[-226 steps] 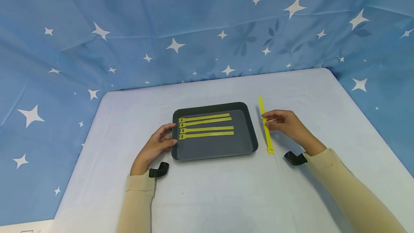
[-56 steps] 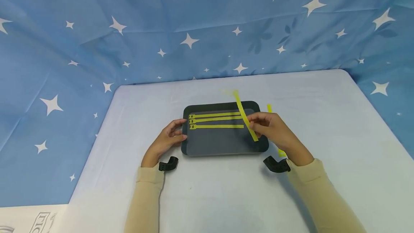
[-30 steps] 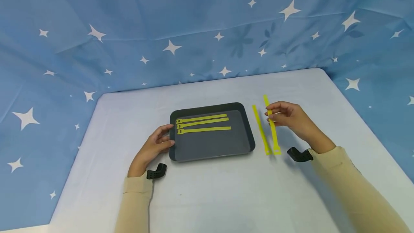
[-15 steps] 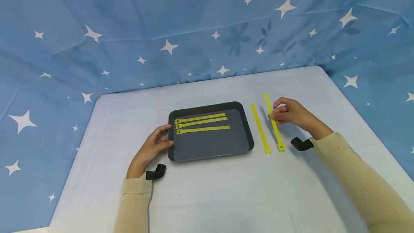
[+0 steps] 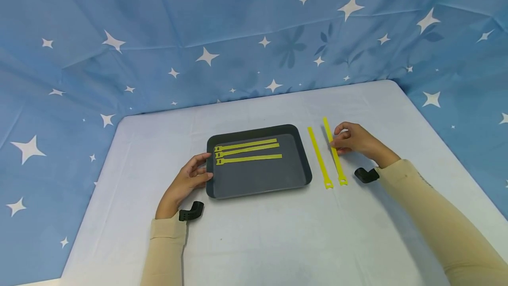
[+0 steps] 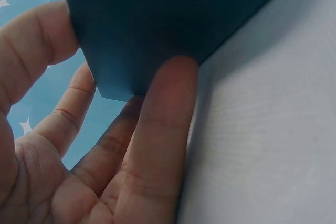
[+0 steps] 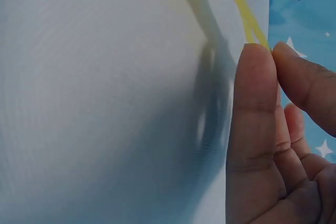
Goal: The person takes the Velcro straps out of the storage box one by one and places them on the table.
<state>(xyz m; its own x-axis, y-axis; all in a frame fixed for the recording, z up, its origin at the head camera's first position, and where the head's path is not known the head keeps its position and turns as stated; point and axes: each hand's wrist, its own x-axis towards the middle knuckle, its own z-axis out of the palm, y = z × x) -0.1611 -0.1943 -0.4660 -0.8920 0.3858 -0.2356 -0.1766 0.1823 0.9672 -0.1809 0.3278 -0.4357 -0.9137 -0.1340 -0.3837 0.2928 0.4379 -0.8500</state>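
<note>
My left hand [image 5: 186, 183] grips the left end of a dark grey tray [image 5: 254, 184], with the thumb [image 6: 168, 103] against its wall. Three yellow hook-and-loop cable ties [image 5: 250, 159] lie crosswise in the back half of the tray, slotted heads to the left. Right of the tray, my right hand [image 5: 355, 139] pinches another yellow cable tie [image 5: 336, 160] between thumb and index finger, its slotted head towards me. A further yellow cable tie [image 5: 319, 158] lies on the table between the tray and the held one, almost parallel to it.
A white cloth [image 5: 258, 242] covers the table, which ends at a blue curtain [image 5: 166, 16] with white stars behind and at both sides. A black wrist camera mount [image 5: 192, 212] sits at the left wrist, another mount [image 5: 366, 174] at the right.
Four ties lay in the tray at first, three now. My right hand carried one from over the tray to the right, beside the tie on the table, and lowered it. My left hand stays at the tray.
</note>
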